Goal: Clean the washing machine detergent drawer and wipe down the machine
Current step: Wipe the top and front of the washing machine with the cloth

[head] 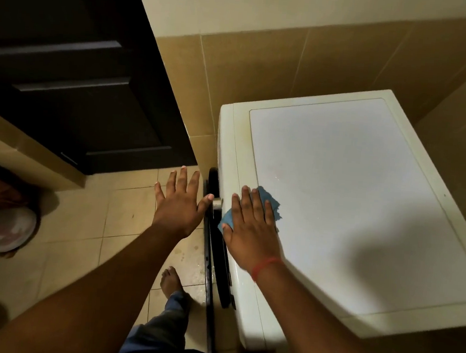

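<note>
Machine (337, 191) stands against the tiled wall, its top facing up. Right hand (252, 228), fingers flat, presses the cloth (268, 204) onto the top's front-left edge for wiping. Left hand (180, 202), fingers spread, holds nothing; its thumb touches the machine's front, probably for balance.

dim warm light | washer top (352, 186) brightest, soft shadow lower right | edges bowed | left corners perhaps slightly blurred

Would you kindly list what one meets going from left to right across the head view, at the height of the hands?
White basin on the floor → left hand → dark machine door edge → right hand pressing the blue cloth → washing machine top.
</note>
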The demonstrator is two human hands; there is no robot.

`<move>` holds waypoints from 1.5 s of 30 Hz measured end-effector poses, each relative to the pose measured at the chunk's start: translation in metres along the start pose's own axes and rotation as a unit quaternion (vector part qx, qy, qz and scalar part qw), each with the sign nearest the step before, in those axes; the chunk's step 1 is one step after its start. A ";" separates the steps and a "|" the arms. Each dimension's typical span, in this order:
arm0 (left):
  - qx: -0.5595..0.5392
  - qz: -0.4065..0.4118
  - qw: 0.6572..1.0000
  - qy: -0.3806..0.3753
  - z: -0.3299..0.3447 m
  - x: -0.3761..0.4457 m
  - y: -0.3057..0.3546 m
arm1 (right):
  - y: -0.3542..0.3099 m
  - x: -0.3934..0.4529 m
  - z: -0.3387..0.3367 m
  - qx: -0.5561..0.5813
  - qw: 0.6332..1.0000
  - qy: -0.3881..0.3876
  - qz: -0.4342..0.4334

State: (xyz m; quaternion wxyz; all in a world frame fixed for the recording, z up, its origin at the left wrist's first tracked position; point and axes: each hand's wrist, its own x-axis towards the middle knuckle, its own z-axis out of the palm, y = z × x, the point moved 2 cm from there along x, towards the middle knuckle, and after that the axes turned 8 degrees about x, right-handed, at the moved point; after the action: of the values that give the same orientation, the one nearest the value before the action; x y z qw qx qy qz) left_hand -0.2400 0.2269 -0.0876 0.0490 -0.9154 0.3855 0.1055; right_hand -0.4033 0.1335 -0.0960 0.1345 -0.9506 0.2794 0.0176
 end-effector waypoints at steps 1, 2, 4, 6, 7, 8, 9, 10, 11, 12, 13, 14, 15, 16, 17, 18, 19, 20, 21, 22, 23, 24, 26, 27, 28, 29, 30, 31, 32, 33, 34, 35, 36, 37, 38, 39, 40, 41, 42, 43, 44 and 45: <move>0.000 0.000 1.000 -0.002 0.001 -0.001 0.002 | -0.001 0.011 -0.001 -0.003 1.000 0.003 0.002; 0.000 0.001 1.000 -0.002 0.002 -0.002 0.006 | -0.001 0.018 -0.001 -0.002 1.000 0.004 0.005; -0.002 0.005 1.000 -0.002 0.002 -0.004 0.012 | -0.002 0.018 0.000 0.010 1.000 0.009 0.011; -0.010 0.015 1.000 0.000 -0.001 -0.005 0.020 | -0.001 -0.008 -0.001 0.022 1.000 0.012 0.010; -0.017 0.017 1.000 0.003 -0.003 -0.004 0.024 | 0.000 -0.025 -0.001 0.025 1.000 0.012 0.005; -0.025 0.014 1.000 0.005 -0.006 -0.003 0.027 | 0.001 -0.040 -0.001 0.030 1.000 0.008 -0.001; -0.032 0.010 0.999 0.007 -0.008 -0.003 0.030 | 0.003 -0.049 0.000 0.034 0.999 0.001 -0.004; -0.037 0.007 0.999 0.010 -0.009 -0.002 0.035 | 0.008 -0.049 -0.001 0.036 0.999 -0.001 -0.006; -0.037 0.007 0.999 0.012 -0.010 -0.002 0.039 | 0.011 -0.040 -0.002 0.034 0.999 0.004 -0.009; -0.033 0.010 0.999 0.012 -0.011 -0.002 0.044 | 0.014 -0.027 -0.002 0.027 1.000 0.012 -0.012; -0.029 0.015 0.999 0.011 -0.012 -0.003 0.049 | 0.016 -0.012 -0.004 0.023 1.000 0.015 -0.010; -0.026 0.019 0.999 0.012 -0.013 -0.004 0.053 | 0.018 0.001 -0.006 0.024 1.000 0.010 -0.003; -0.022 0.023 0.999 0.015 -0.014 -0.006 0.057 | 0.021 0.007 -0.008 0.027 1.000 0.004 0.005; -0.018 0.029 0.999 0.018 -0.015 -0.008 0.061 | 0.023 0.007 -0.009 0.035 0.999 0.000 0.009; -0.014 0.038 0.999 0.020 -0.017 -0.009 0.065 | 0.023 -0.001 -0.009 0.048 0.999 -0.002 0.008; -0.014 0.043 0.999 0.022 -0.019 -0.010 0.068 | 0.022 -0.014 -0.008 0.055 0.998 -0.003 -0.003; -0.019 0.043 0.999 0.024 -0.020 -0.010 0.069 | 0.021 -0.031 -0.007 0.054 0.998 -0.007 -0.024; -0.027 0.041 0.998 0.026 -0.023 -0.008 0.072 | 0.024 -0.048 -0.007 0.048 0.998 -0.005 -0.046; -0.034 0.039 0.998 0.025 -0.025 -0.006 0.074 | 0.033 -0.061 -0.008 0.039 0.997 -0.003 -0.063; -0.036 0.039 0.998 0.024 -0.026 -0.005 0.075 | 0.047 -0.069 -0.009 0.032 0.997 -0.003 -0.069; -0.034 0.042 0.998 0.024 -0.026 -0.003 0.076 | 0.064 -0.074 -0.011 0.027 0.998 0.005 -0.054; -0.030 0.045 0.998 0.024 -0.026 -0.002 0.076 | 0.081 -0.078 -0.014 0.023 0.999 0.022 -0.017; -0.023 0.043 0.999 0.021 -0.023 -0.002 0.073 | 0.099 -0.087 -0.016 0.020 0.996 0.046 0.074; -0.021 0.041 0.999 0.020 -0.023 -0.002 0.072 | 0.099 -0.094 -0.015 0.024 0.995 0.042 0.089; -0.020 0.040 0.999 0.017 -0.023 -0.003 0.072 | 0.096 -0.100 -0.013 0.025 0.997 0.032 0.072; -0.020 0.040 0.999 0.013 -0.023 -0.003 0.073 | 0.096 -0.104 -0.012 0.015 0.999 0.019 0.035; -0.016 0.044 0.999 0.011 -0.025 -0.004 0.075 | 0.103 -0.105 -0.013 -0.002 1.000 0.013 0.003; -0.011 0.050 0.999 0.013 -0.027 -0.003 0.078 | 0.116 -0.102 -0.016 -0.016 1.000 0.017 -0.004; -0.004 0.056 0.998 0.016 -0.028 -0.003 0.081 | 0.133 -0.097 -0.020 -0.024 0.999 0.032 0.026; 0.000 0.059 0.998 0.019 -0.029 -0.003 0.084 | 0.149 -0.091 -0.025 -0.027 0.995 0.055 0.083; 0.000 0.058 0.998 0.019 -0.030 -0.002 0.087 | 0.159 -0.089 -0.028 -0.022 0.987 0.071 0.143; -0.001 0.055 0.998 0.016 -0.029 -0.003 0.090 | 0.159 -0.089 -0.028 -0.011 0.981 0.075 0.178; -0.003 0.053 0.999 0.013 -0.028 -0.004 0.093 | 0.151 -0.090 -0.024 -0.003 0.983 0.069 0.173; -0.004 0.052 0.999 0.011 -0.027 -0.007 0.097 | 0.141 -0.095 -0.020 0.001 0.989 0.056 0.135; -0.004 0.054 0.998 0.012 -0.027 -0.009 0.102 | 0.135 -0.103 -0.018 -0.008 0.996 0.043 0.079; -0.004 0.058 0.998 0.015 -0.028 -0.011 0.107 | 0.139 -0.107 -0.020 -0.021 0.998 0.037 0.035; -0.003 0.064 0.998 0.018 -0.028 -0.013 0.113 | 0.153 -0.110 -0.024 -0.028 0.999 0.037 0.025; -0.001 0.069 0.997 0.021 -0.029 -0.014 0.118 | 0.170 -0.108 -0.029 -0.031 0.997 0.050 0.049; 0.002 0.069 0.997 0.023 -0.028 -0.016 0.123 | 0.187 -0.105 -0.032 -0.031 0.992 0.069 0.101; 0.003 0.065 0.998 0.023 -0.027 -0.019 0.126 | 0.196 -0.104 -0.035 -0.026 0.984 0.083 0.155; 0.003 0.058 0.998 0.022 -0.025 -0.021 0.128 | 0.195 -0.105 -0.034 -0.015 0.978 0.085 0.189; 0.002 0.050 0.999 0.021 -0.023 -0.025 0.130 | 0.189 -0.109 -0.032 -0.008 0.980 0.077 0.182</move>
State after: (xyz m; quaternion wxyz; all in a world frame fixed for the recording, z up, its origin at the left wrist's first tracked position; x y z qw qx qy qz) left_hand -0.3470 0.1494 -0.0603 0.0377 -0.8970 0.4317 0.0872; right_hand -0.5973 0.0298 -0.1002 0.0997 -0.8836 0.4567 -0.0289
